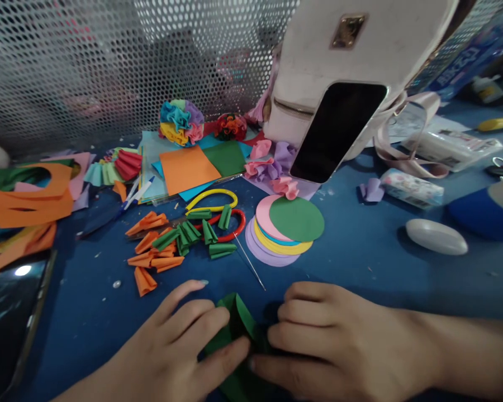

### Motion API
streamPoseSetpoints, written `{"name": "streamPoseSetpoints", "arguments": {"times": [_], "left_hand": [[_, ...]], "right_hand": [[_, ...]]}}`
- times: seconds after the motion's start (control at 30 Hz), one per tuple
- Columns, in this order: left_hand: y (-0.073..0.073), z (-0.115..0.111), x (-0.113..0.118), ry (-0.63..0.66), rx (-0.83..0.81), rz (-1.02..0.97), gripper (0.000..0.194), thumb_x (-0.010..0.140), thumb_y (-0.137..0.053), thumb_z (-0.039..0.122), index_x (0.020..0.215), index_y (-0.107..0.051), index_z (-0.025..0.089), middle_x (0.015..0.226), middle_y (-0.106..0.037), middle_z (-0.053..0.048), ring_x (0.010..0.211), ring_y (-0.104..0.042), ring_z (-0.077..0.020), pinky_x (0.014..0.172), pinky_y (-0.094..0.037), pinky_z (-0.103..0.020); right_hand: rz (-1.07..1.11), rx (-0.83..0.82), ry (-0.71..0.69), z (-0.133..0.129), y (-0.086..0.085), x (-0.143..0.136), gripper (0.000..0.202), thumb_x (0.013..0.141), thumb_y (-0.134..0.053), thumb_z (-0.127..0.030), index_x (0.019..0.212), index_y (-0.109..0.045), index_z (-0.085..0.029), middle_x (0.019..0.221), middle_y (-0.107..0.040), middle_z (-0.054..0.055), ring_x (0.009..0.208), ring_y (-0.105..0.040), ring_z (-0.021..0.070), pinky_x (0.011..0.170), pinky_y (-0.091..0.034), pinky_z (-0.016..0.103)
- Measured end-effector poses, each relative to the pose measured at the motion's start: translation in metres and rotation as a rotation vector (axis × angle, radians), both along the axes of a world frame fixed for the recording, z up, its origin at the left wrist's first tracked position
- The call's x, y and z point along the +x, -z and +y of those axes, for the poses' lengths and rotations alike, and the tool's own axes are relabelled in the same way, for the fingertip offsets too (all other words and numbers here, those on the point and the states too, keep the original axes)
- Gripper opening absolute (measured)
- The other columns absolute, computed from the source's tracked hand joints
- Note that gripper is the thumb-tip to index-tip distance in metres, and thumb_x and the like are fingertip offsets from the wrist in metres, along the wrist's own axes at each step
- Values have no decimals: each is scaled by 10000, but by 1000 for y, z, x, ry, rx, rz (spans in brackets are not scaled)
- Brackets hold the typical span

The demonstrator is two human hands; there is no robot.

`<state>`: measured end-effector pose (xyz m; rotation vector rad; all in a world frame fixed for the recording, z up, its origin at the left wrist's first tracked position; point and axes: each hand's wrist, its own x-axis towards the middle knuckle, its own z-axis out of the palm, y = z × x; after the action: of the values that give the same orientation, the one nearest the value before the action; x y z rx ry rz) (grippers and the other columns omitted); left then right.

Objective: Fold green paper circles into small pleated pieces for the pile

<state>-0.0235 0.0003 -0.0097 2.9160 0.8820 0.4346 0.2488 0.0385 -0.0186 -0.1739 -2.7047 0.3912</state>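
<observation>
Low in the head view, a green paper piece point(235, 329) is bent into a curl between my hands. My left hand point(180, 340) is closed on its left side, thumb and fingers against the paper. My right hand point(318, 335) has its fingers curled, with the index finger at the paper's right edge; its thumb is hidden. Beyond them lie folded green paper pieces point(187, 233) and folded orange paper pieces point(148, 257). A stack of paper circles point(297, 219), green on top, sits farther right. Scissors with red and yellow handles point(212, 191) lie under some green pieces.
A white backpack point(302, 67) stands at the back with a phone point(339, 131) leaning on it. Another phone point(17, 324) lies at left beside orange paper scraps point(29, 206). A thin metal needle point(251, 262) points toward my hands. A white oval object point(436, 237) lies right.
</observation>
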Motion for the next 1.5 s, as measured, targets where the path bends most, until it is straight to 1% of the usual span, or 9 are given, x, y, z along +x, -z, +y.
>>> {"name": "streamPoseSetpoints", "arguments": {"times": [0.2, 0.3, 0.4, 0.53, 0.7, 0.87, 1.1, 1.3, 1.5], "left_hand": [[-4, 1, -2, -4, -19, 68, 382, 1005, -488, 184, 1300, -653, 361, 1102, -669, -9, 1057, -590, -167, 1141, -334, -353], [0, -1, -4, -112, 36, 24, 382, 987, -531, 256, 1361, -603, 293, 1196, -650, -54, 1120, -574, -223, 1097, -337, -405], [4, -5, -8, -274, -6, -42, 416, 958, -583, 395, 1325, -577, 200, 1142, -657, -81, 1052, -591, -251, 1002, -370, -412], [4, -7, -10, -325, -114, -73, 489, 878, -673, 524, 1217, -566, 189, 1090, -667, -75, 1023, -607, -268, 912, -401, -396], [0, -6, -8, -332, -219, -159, 252, 950, -577, 242, 1199, -544, 223, 994, -701, -13, 915, -645, -192, 825, -482, -314], [-3, -3, -13, -285, -219, -141, 515, 938, -441, 69, 1407, -516, 268, 1050, -727, -6, 987, -671, -173, 827, -530, -257], [0, 2, -14, -229, -209, -45, 554, 946, -401, 42, 1429, -533, 279, 1031, -711, -5, 931, -664, -153, 870, -500, -256], [2, -4, -9, -247, -124, -1, 452, 1009, -512, 225, 1460, -487, 207, 996, -688, -13, 917, -654, -164, 930, -481, -274], [3, -12, -10, -196, -100, -7, 453, 1042, -382, 115, 1464, -497, 235, 1085, -710, -21, 1012, -664, -138, 943, -501, -213]], "right_hand": [[48, 29, 149, -1, -1, 3, 268, 1038, -453, -241, 1003, -700, -141, 890, -688, 57, 809, -592, 182, 720, -477, 333], [73, -22, 174, -1, -1, 4, 253, 1030, -458, -220, 1039, -693, -126, 925, -700, 79, 838, -597, 183, 745, -497, 319], [87, -106, 161, 0, -3, 5, 274, 1028, -439, -201, 1111, -682, -107, 963, -707, 113, 874, -604, 179, 785, -514, 301], [70, -196, 145, 1, -7, 5, 299, 1021, -434, -182, 1201, -651, -82, 1049, -710, 143, 963, -619, 184, 878, -516, 303], [38, -292, 91, -1, -9, 4, 299, 1019, -453, -190, 1233, -630, -79, 1098, -697, 147, 972, -605, 183, 897, -498, 304], [-70, -212, 100, -3, -6, 1, 331, 1020, -492, -269, 1299, -613, -137, 1058, -671, 98, 885, -571, 181, 806, -474, 312], [-133, -16, 188, -8, 2, 0, 390, 1044, -477, -414, 1343, -602, -198, 1051, -669, 58, 895, -569, 174, 815, -427, 320], [-102, 119, 225, -9, 2, -1, 392, 1077, -406, -388, 1269, -657, -155, 977, -696, 40, 881, -574, 168, 827, -413, 327], [-115, 102, 220, -6, 2, -1, 413, 1077, -394, -412, 1260, -665, -159, 982, -692, 28, 863, -568, 163, 812, -410, 322]]}}
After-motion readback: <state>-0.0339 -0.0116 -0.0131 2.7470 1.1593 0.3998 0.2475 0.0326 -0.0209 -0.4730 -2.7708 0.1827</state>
